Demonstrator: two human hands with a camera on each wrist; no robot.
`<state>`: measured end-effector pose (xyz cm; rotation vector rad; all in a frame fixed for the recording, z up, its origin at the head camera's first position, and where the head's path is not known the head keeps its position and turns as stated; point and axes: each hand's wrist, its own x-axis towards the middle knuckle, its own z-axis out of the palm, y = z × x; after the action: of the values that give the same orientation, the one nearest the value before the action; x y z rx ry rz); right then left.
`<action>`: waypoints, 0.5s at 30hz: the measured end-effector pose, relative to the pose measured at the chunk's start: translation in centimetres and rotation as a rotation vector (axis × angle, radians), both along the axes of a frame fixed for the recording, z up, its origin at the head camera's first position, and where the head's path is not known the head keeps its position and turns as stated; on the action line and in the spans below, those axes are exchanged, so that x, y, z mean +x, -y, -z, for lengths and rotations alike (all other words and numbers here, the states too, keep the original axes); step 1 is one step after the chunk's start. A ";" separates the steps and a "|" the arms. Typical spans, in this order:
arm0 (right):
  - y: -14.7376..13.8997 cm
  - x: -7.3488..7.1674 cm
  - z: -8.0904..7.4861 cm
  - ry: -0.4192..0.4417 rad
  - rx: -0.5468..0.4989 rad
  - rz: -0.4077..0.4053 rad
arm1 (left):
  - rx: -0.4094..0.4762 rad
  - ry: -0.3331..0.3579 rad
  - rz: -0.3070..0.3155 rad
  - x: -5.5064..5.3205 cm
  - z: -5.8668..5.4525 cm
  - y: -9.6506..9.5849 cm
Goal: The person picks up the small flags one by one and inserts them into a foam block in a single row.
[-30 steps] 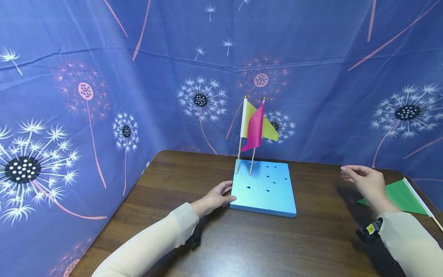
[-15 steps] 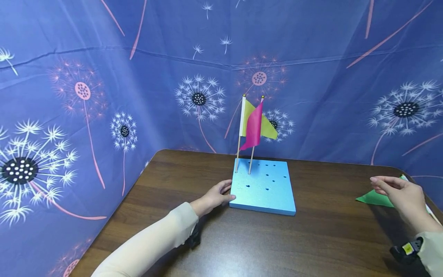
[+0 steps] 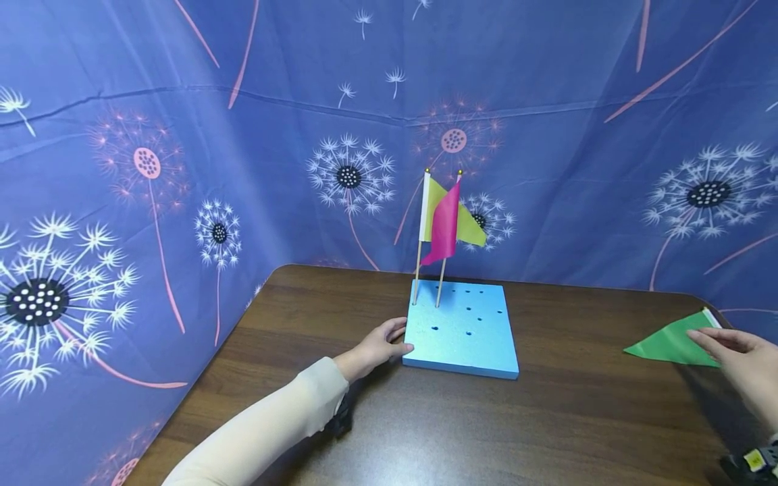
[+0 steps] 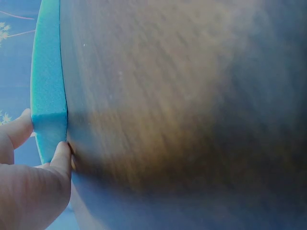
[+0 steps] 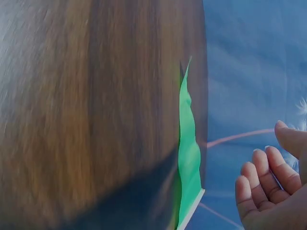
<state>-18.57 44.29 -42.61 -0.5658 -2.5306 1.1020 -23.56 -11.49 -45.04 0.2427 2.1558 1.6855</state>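
My left hand [image 3: 381,343] holds the left edge of a light-blue board [image 3: 462,351] dotted with small holes. In the left wrist view, one fingertip [image 4: 62,151] touches the board's side wall [image 4: 50,86] and another digit lies at its upper edge. A yellow-green flag [image 3: 471,229] and a pink flag [image 3: 446,223] stand on thin sticks in holes at the board's back left. At the far right, my right hand [image 3: 744,361] hovers by a green flag [image 3: 668,341] lying on the table. Its fingers are loosely bent, with nothing between them; it partly covers the flag's stick side.
The brown wooden table [image 3: 577,418] has its back edge close to a blue curtain [image 3: 273,169] printed with dandelions. The green flag's white sleeve [image 5: 192,211] shows in the right wrist view.
My right hand has moved right and lower, from left of the green flag to over its stick side. The left hand and the board have stayed in place.
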 end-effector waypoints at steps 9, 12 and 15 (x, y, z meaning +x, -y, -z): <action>-9.4 -2.8 8.3 -0.081 -0.011 0.187 | -0.004 -0.005 -0.005 0.6 0.2 0.1; -11.0 -2.7 9.1 -0.113 -0.093 0.166 | -0.009 -0.013 0.001 0.7 0.1 0.1; -11.8 -1.8 9.2 -0.112 -0.136 0.084 | -0.011 -0.013 0.010 0.8 0.0 0.1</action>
<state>-20.39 56.06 -51.76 -0.6209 -2.3287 1.2454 -22.77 -11.56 -45.06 0.2613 2.1694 1.6704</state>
